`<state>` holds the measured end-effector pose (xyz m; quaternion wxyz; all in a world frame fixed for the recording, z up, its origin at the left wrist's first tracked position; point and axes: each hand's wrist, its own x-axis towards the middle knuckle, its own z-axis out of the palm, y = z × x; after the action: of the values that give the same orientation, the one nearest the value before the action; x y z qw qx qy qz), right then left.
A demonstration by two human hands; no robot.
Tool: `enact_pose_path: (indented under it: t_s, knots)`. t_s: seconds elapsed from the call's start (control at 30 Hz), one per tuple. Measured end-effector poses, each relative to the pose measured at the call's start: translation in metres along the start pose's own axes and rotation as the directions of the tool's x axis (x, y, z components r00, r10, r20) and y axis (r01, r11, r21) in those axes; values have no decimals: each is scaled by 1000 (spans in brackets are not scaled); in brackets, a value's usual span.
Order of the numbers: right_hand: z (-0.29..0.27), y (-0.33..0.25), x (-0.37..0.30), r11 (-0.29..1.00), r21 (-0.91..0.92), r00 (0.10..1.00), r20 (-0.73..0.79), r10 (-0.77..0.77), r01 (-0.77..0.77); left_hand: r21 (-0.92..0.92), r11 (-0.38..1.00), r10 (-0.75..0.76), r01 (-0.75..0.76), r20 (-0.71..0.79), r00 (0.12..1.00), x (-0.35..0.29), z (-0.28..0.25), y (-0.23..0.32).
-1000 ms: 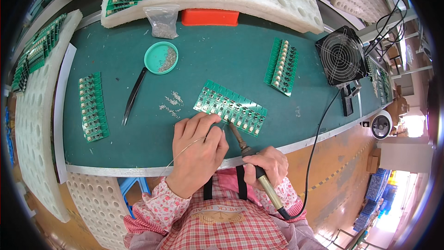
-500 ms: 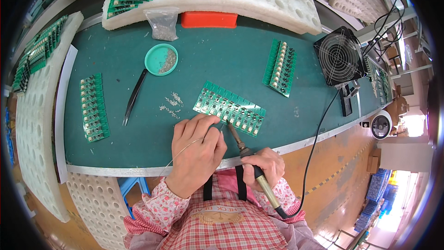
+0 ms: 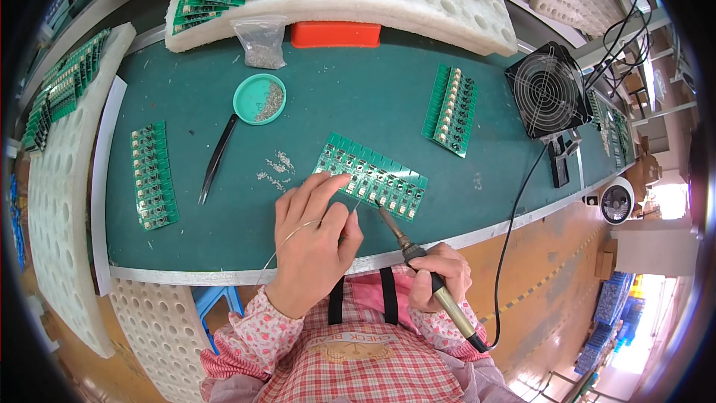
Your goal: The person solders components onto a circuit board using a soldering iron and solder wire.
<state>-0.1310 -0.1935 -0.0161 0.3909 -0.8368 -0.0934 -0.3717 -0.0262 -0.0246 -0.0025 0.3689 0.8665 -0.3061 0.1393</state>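
Observation:
A green circuit board panel (image 3: 379,177) lies tilted on the bench, with rows of small pale and dark parts. My left hand (image 3: 312,246) rests at its lower left, the fingertips over the panel's edge. Between its thumb and fingers is a thin solder wire (image 3: 304,225), whose tail loops back over the hand. My right hand (image 3: 445,272) grips a soldering iron (image 3: 453,306) with a black and gold handle. The iron's tip is at the panel's lower edge, right of my left fingers; whether it touches is too small to tell.
Black tweezers (image 3: 217,160) lie beside a teal dish (image 3: 237,97) of tiny parts; loose parts (image 3: 277,168) are scattered nearby. Other panels lie left (image 3: 153,175) and right (image 3: 452,110). A black fan (image 3: 548,89) stands at right. White foam (image 3: 418,19) and a red box (image 3: 335,34) are behind.
My right hand and the soldering iron have moved right and slightly down, so the tip is farther along the panel's lower edge. My left fingers have shifted slightly up and apart.

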Motion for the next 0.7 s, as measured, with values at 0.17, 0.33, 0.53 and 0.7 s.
enact_pose_path:
  t_s: [0.17,0.33,0.53,0.7]
  knots:
    - [-4,-2,-1,1000,13,999,-48,17,-16,-103,995,-1,7,54,999,-2,0,1]
    - [-7,-3,0,999,27,1000,-18,26,-25,-153,988,-5,12,51,999,-4,0,2]
    - [-2,-4,3,1000,24,998,53,18,-19,-131,991,-1,4,26,1000,-2,2,2]
    - [2,-6,7,1000,0,998,62,16,-16,-100,995,13,-10,24,1000,-2,3,3]
